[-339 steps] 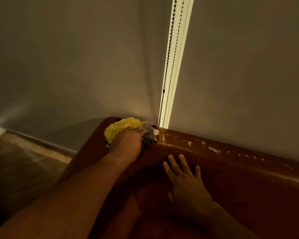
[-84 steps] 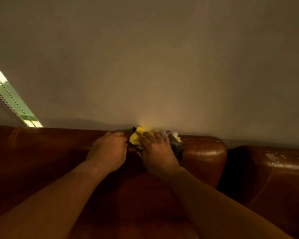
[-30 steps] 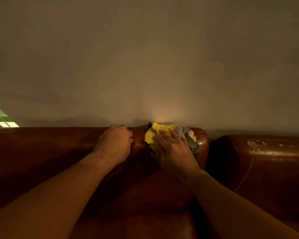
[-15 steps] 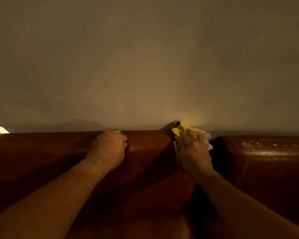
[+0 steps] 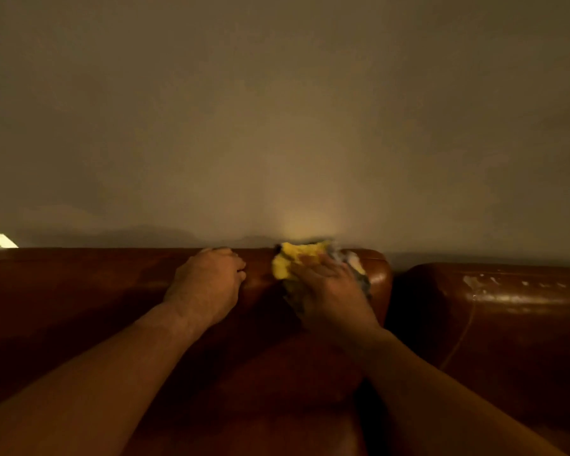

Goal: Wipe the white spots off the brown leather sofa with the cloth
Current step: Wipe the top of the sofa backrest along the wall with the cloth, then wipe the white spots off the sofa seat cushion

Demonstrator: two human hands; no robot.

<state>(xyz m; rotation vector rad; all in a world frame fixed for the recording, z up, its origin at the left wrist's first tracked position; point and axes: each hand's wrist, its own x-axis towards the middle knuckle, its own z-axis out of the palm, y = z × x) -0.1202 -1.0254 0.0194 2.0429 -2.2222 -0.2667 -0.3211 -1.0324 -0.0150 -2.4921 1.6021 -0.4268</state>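
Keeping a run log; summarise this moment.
right hand: presses yellow-grey cloth on brown leather sofa | left hand: grips sofa | white spots: right section

Yellow cloth (image 5: 293, 262) under right hand (image 5: 330, 288) on sofa (image 5: 79, 291) top; left hand (image 5: 208, 285) grips edge.

Dim amber; glow on wall (image 5: 306, 222); cloth (image 5: 288, 263) blurred; sofa (image 5: 524, 296) glare.
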